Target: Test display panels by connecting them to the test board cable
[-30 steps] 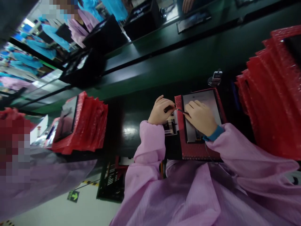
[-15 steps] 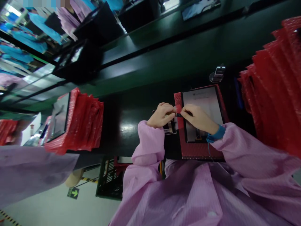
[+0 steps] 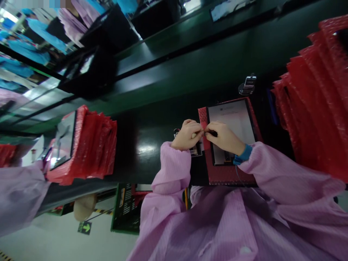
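My left hand (image 3: 188, 135) and my right hand (image 3: 224, 137) meet fingertip to fingertip, both pinched closed. What lies between the fingertips is too small and covered to make out. They are over the left edge of a flat panel with a black border and pale film (image 3: 231, 112). Under that panel is a red bubble-wrap bag (image 3: 231, 176), its margin showing on the left and below. A small dark piece with a white label (image 3: 194, 150) lies partly hidden beneath my left hand. Around my right wrist is a blue strap (image 3: 243, 154) with a thin cord.
Red bubble bags (image 3: 315, 98) stand in a stack on the right; another stack (image 3: 95, 141) with a panel (image 3: 63, 141) is at left. A small stand (image 3: 248, 84) sits behind the panel. A green crate (image 3: 125, 214) is below the bench. A co-worker's sleeve (image 3: 19, 195) enters at left.
My fingertips have come closer together, covering the small dark piece that showed between them. The co-worker's sleeve at left has drawn back leftward. The view has shifted slightly.
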{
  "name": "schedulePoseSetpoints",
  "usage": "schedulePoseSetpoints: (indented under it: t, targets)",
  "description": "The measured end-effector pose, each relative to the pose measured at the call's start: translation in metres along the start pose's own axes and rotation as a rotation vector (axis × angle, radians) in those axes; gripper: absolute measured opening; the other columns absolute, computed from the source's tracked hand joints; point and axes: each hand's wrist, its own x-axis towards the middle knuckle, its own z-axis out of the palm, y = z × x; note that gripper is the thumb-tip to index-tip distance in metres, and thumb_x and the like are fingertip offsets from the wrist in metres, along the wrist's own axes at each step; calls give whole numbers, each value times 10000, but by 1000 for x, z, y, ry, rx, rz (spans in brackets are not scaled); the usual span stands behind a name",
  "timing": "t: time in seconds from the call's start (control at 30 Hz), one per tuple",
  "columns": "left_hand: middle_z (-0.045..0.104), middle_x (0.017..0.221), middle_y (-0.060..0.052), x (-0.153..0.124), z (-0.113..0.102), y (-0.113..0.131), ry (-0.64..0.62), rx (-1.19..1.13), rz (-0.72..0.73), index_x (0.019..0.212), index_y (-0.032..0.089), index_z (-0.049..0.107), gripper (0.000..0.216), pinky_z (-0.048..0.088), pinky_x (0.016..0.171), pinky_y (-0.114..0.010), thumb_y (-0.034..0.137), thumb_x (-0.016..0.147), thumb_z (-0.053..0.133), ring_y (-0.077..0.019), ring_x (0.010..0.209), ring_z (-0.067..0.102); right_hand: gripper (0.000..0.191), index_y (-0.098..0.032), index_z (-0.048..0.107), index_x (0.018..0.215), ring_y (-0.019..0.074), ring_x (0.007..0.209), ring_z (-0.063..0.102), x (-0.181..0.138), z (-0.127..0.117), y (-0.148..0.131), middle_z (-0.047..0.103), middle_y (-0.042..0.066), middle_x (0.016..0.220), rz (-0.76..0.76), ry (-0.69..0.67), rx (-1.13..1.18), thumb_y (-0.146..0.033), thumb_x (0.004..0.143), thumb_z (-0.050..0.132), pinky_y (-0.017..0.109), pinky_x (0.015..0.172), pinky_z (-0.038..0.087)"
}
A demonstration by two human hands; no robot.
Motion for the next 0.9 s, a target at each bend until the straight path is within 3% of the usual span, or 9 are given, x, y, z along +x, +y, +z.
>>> schedulePoseSetpoints:
  t: [0.3,0.4,0.47,0.53,0.6,0.67,0.7,0.77,0.9]
  targets:
    - [660,721,-4,0,7,-5,52,-12,20,706,198,563,302,406,989,-403,279,980,466,-169,762,597,106,-180,583,779,202,875,540,0,0,4,661,63,883,10,-18,8,-212,880,590,361,854,384]
    - [640,694,1,-1,4,-9,151,-69,-34,697,200,570,317,429,969,-398,305,983,480,-167,737,591,107,-177,608,808,184,845,563,2,-8,1,670,52,872,14,-56,48,-233,893,573,340,826,413]
    - [665,760,-21,-1,2,-12,316,-138,-99,737,202,599,331,459,942,-380,339,1005,463,-177,791,611,145,-176,623,830,160,781,569,3,-18,0,665,37,842,40,-98,140,-281,910,563,313,762,428]
    - [694,970,-63,-2,3,-13,637,-173,-191,901,202,649,313,463,986,-377,369,1033,420,-195,976,629,244,-178,647,870,149,740,568,4,-30,2,660,31,828,88,-102,252,-377,951,531,297,708,430]
    - [619,1254,-98,-4,8,-5,1031,-148,-302,1168,206,612,315,405,1111,-404,386,1050,382,-211,1226,557,346,-182,667,906,158,765,581,5,-43,9,664,42,852,126,25,274,-458,991,475,302,720,450]
    - [491,1422,-116,-9,18,12,1247,-85,-346,1344,217,495,359,329,1198,-443,386,1047,386,-226,1371,456,325,-179,681,931,192,863,605,6,-56,23,679,70,918,141,264,114,-418,999,472,341,822,484]
    - [457,1449,-122,-14,25,25,1233,-53,-325,1377,221,461,376,319,1210,-459,381,1041,406,-236,1400,431,272,-170,689,952,221,935,609,7,-62,31,685,92,966,158,382,-13,-359,985,496,380,900,487]
    - [455,1448,-136,-25,44,54,1014,9,-229,1383,225,459,392,340,1204,-487,362,1017,478,-266,1422,422,223,-137,707,1024,290,1069,589,9,-73,48,677,144,1050,229,531,-275,-240,940,528,484,1024,450]
    - [363,1576,-193,-50,89,102,473,67,-178,1481,197,413,525,351,1217,-541,316,989,552,-333,1524,305,348,-103,710,1188,353,1169,540,13,-84,72,632,194,1120,361,520,-496,-132,924,486,574,1055,427]
